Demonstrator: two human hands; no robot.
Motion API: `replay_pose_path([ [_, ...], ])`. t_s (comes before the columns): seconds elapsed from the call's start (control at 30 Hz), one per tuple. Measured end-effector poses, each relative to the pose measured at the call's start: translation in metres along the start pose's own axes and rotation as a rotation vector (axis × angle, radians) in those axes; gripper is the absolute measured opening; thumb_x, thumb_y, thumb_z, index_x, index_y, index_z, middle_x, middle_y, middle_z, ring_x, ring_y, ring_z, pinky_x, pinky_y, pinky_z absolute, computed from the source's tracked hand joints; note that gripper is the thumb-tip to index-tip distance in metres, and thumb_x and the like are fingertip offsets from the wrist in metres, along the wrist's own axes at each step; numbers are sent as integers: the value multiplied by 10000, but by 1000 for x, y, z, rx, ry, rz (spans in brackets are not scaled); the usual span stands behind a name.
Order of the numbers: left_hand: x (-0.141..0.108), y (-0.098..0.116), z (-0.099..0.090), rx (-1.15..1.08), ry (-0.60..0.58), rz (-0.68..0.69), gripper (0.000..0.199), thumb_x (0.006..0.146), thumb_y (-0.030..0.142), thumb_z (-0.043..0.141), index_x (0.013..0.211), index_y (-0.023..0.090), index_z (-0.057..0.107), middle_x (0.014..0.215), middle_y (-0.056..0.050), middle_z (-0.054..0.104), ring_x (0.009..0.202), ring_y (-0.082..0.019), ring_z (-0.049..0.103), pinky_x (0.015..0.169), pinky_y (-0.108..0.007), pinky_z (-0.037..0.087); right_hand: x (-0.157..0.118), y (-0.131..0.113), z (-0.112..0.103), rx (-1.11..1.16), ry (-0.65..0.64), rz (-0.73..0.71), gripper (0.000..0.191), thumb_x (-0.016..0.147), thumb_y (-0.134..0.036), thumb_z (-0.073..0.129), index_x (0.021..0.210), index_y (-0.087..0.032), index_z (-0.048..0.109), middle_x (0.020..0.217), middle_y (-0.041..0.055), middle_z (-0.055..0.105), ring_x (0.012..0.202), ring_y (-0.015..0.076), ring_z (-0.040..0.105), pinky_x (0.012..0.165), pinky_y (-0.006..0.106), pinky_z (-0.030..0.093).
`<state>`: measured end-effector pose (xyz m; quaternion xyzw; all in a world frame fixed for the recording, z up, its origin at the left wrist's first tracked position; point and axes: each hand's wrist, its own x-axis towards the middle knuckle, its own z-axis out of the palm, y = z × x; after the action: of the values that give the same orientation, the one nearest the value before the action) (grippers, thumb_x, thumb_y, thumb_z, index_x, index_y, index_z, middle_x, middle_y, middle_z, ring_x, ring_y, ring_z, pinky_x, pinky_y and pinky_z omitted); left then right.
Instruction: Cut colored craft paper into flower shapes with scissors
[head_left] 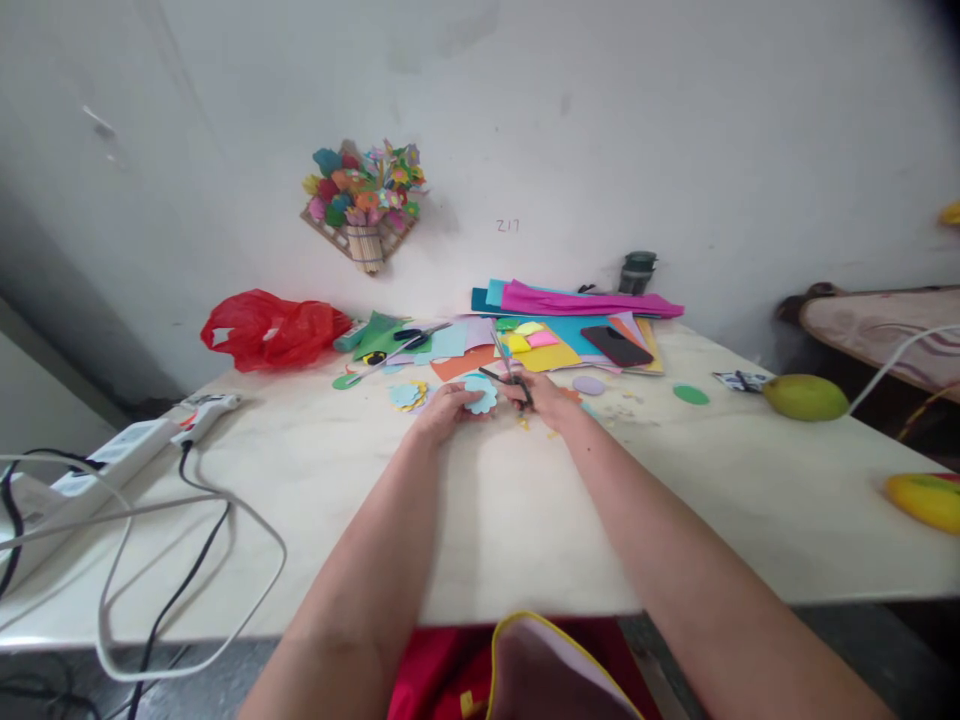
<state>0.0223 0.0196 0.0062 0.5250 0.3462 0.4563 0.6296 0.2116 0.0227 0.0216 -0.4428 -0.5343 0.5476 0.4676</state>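
A light blue scalloped paper shape (481, 396) is pinched in my left hand (444, 408), over the middle of the white table. Just to its right, my right hand (541, 395) grips dark-handled scissors (519, 385), whose parted blades point up and left beside the paper. Small yellow scraps (523, 424) lie on the table below the right hand. Left of my left hand rest blue and yellow scalloped paper pieces (409, 395). A lilac paper oval (589, 385) lies right of my right hand.
Coloured sheets (559, 340), a phone (616, 346) and a second pair of scissors (412, 338) lie behind. At the left are a red plastic bag (270, 330), power strips (120, 450) and loose cables. A green mango-like fruit (806, 397) sits at the right.
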Motion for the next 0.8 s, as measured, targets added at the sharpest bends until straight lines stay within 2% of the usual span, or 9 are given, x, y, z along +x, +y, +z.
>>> replay_pose_path([
  [0.17, -1, 1, 2, 43, 26, -16, 272, 588, 287, 809, 755, 94, 718, 708, -85, 698, 557, -145, 619, 549, -259, 499, -6, -6, -1, 59, -120, -140, 389, 523, -300, 833, 861, -202, 668, 660, -51, 568, 593, 101, 499, 564, 233, 394],
  [0.27, 0, -1, 1, 84, 15, 4, 283, 566, 319, 837, 689, 107, 698, 629, -51, 663, 518, -121, 588, 521, -231, 458, -7, -7, -1, 56, -176, -111, 358, 540, -301, 831, 847, -205, 673, 647, -46, 576, 582, 102, 496, 552, 228, 399],
  [0.37, 2, -5, -2, 114, 26, 49, 307, 558, 349, 849, 692, 116, 701, 622, -35, 658, 507, -106, 565, 510, -222, 427, -5, -1, 1, 42, -78, -53, 298, 581, -293, 819, 810, -191, 659, 568, -51, 548, 511, 93, 465, 488, 211, 377],
  [0.53, 7, -7, -4, 175, 108, 106, 307, 565, 371, 848, 674, 129, 694, 615, -22, 653, 495, -87, 516, 505, -219, 394, 2, 6, 3, -6, 85, 9, 222, 656, -291, 789, 765, -155, 650, 478, -31, 510, 433, 95, 431, 411, 218, 344],
  [0.63, 7, -6, -2, 190, 131, 101, 317, 594, 403, 826, 688, 138, 680, 631, -22, 655, 499, -89, 514, 517, -227, 407, 2, 4, 3, 13, 77, -25, 287, 620, -283, 814, 826, -164, 652, 532, -39, 525, 461, 90, 447, 430, 214, 339],
  [0.8, 5, 0, 4, 185, 72, 65, 344, 623, 435, 796, 729, 138, 661, 660, -36, 664, 519, -108, 554, 521, -234, 421, -1, 1, 0, 38, -27, -144, 419, 596, -351, 803, 959, -190, 670, 690, -34, 573, 595, 101, 505, 551, 231, 403],
])
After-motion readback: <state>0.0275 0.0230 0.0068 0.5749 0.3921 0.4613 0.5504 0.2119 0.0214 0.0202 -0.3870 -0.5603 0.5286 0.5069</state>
